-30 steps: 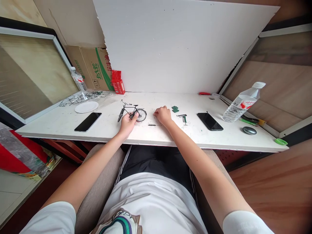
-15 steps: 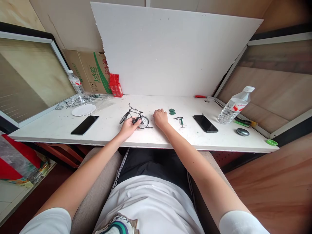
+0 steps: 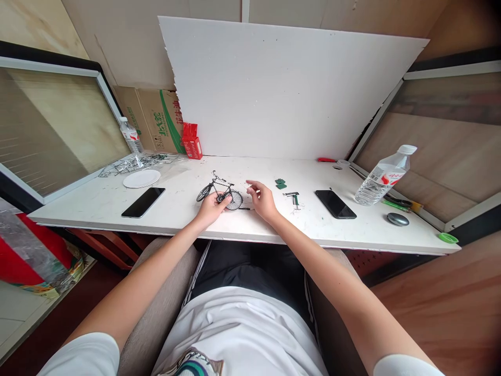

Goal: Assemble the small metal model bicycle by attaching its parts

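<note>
A black model bicycle (image 3: pixel 219 192) with thin spoked wheels stands at a tilt above the white desk. My left hand (image 3: pixel 211 209) is closed on its lower middle, thumb over the part near the pedals and rear wheel. Just right of the rear wheel is my right hand (image 3: pixel 263 199), raised a little, its thumb and forefinger apart; anything tiny between them is too small to make out. A thin dark strip (image 3: pixel 245 209) lies on the desk between the hands. Farther right are green pieces (image 3: pixel 281 183) and a small dark and green part (image 3: pixel 293 198).
Phones lie at the left (image 3: pixel 143 202) and right (image 3: pixel 335 203). A water bottle (image 3: pixel 385 175) stands right, beside a dark oval object (image 3: pixel 398 219). At the left are a white disc (image 3: pixel 141 178), dark plastic frames (image 3: pixel 117 167) and a red box (image 3: pixel 192 143). A white board (image 3: pixel 293 94) stands behind.
My right hand has lifted off the desk, and its curled fingers have opened out, thumb and forefinger parting. My left hand keeps its hold on the bicycle. The whole view has shifted slightly.
</note>
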`<state>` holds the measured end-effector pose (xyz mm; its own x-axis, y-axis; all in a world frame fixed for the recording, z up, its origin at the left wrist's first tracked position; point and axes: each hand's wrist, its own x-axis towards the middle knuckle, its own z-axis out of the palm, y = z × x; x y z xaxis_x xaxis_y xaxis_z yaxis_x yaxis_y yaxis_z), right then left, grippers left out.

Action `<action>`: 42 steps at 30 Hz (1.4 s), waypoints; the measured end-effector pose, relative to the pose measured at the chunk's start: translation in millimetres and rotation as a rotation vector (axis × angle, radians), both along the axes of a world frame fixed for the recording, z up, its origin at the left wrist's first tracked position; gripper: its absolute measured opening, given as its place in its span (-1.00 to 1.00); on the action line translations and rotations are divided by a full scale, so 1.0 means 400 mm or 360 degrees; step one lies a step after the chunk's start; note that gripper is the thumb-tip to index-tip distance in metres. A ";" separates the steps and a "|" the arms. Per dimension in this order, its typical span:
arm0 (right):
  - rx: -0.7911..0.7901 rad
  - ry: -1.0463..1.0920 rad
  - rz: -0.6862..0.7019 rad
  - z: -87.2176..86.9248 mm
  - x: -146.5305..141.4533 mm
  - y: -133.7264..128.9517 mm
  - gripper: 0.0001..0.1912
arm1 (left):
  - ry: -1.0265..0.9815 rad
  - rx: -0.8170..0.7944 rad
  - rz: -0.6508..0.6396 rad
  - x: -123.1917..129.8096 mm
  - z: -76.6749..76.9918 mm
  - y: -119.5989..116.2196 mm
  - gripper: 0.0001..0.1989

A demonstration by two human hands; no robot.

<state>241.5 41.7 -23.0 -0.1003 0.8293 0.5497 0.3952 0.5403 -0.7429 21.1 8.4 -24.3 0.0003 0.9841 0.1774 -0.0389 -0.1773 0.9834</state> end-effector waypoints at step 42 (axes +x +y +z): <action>-0.0896 0.0685 0.0645 0.050 -0.019 -0.088 -0.62 | 0.0273 0.0067 0.0025 -0.012 -0.033 0.017 -0.41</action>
